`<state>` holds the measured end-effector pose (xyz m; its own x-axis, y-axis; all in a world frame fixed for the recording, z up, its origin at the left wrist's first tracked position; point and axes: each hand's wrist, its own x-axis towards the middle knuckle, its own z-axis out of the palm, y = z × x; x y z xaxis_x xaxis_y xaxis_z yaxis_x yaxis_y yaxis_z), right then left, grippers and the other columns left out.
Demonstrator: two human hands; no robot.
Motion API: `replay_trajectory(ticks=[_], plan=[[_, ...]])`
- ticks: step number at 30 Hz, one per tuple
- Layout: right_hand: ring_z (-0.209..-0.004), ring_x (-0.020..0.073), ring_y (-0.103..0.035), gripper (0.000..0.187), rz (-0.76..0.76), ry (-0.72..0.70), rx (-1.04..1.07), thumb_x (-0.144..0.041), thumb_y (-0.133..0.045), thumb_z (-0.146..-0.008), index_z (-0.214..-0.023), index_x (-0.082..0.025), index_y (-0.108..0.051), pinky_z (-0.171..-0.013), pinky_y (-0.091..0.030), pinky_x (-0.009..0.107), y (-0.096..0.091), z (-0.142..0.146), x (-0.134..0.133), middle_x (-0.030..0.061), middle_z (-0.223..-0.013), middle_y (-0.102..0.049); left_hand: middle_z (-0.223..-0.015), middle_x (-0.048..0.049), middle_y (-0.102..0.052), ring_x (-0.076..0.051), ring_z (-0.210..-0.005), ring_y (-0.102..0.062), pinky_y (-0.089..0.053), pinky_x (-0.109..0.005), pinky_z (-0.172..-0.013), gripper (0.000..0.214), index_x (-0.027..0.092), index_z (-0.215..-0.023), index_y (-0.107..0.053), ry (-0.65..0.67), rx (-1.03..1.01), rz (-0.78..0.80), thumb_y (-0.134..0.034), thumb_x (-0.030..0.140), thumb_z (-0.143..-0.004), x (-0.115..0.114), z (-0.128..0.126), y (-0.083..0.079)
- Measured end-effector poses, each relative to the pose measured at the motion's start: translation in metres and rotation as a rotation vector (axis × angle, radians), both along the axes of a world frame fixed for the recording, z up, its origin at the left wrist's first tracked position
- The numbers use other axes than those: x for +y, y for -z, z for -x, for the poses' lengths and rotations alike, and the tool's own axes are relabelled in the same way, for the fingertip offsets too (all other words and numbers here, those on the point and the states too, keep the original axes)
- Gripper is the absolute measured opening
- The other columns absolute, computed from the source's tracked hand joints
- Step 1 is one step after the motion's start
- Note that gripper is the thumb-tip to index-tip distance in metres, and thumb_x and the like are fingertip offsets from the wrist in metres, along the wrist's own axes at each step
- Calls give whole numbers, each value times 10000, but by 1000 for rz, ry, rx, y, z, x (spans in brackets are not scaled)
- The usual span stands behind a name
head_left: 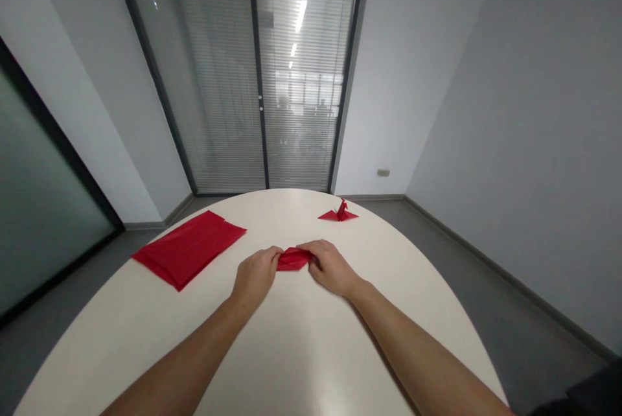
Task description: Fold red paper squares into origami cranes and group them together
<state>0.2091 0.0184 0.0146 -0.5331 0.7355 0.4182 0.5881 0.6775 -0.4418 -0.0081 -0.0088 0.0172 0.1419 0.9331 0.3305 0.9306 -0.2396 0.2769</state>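
A small folded piece of red paper [293, 259] lies on the white round table [291, 345], held between both hands. My left hand [255, 275] has its fingers curled and pinches the paper's left end. My right hand [329, 265] presses down on its right end with fingers bent over it. Much of the paper is hidden under the fingers.
A stack of flat red paper sheets [189, 247] lies at the table's left. A finished red paper crane [339, 212] stands at the far side of the table. Behind are glass doors with blinds [253, 72] and grey floor around the table.
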Motion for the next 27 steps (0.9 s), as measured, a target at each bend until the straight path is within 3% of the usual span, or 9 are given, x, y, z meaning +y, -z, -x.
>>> replay_trajectory(ticks=[7, 11, 18, 24, 27], plan=[[-1120, 213, -627, 374, 10, 20, -14, -114, -477, -913, -1214, -239, -659, -1085, -341, 429, -1, 0, 0, 44, -1184, -720, -947, -37, -753, -194, -855, -694, -479, -284, -741, 260, 241, -1026, -687, 70, -23, -39, -429, 265, -1001, -5, -3, -1], [-1082, 212, -641, 310, 23, 54, -29, -162, -454, -966, -1171, -229, -677, -1055, -368, 414, -4, 0, 0, 52, -1151, -733, -949, -36, -753, -214, -865, -686, -486, -311, -766, 211, 239, -1033, -693, 152, -36, -67, -535, 358, -959, -10, -6, -5], [-1007, 212, -647, 269, -28, 101, 1, -200, -448, -990, -1120, -211, -683, -1050, -377, 424, -5, 0, 0, 58, -1098, -744, -1043, -41, -768, -217, -935, -701, -505, -329, -834, 249, 240, -1077, -723, 157, -34, -48, -496, 244, -975, -4, -4, 2], [-1176, 267, -568, 327, -171, 210, 278, -248, -566, -936, -1261, -218, -593, -1060, -405, 472, 1, -1, 6, 110, -1241, -661, -1036, -55, -773, -232, -933, -709, -508, -323, -821, 262, 226, -1097, -724, 28, -278, -18, -505, 305, -976, 2, 0, 6], [-1241, 272, -533, 465, -100, 239, 446, -315, -615, -913, -1357, -239, -497, -1056, -429, 474, 5, 0, 9, 121, -1361, -573, -1018, -59, -774, -231, -899, -709, -505, -322, -810, 271, 213, -1085, -714, 13, -422, -32, -499, 333, -972, 5, 2, 7]])
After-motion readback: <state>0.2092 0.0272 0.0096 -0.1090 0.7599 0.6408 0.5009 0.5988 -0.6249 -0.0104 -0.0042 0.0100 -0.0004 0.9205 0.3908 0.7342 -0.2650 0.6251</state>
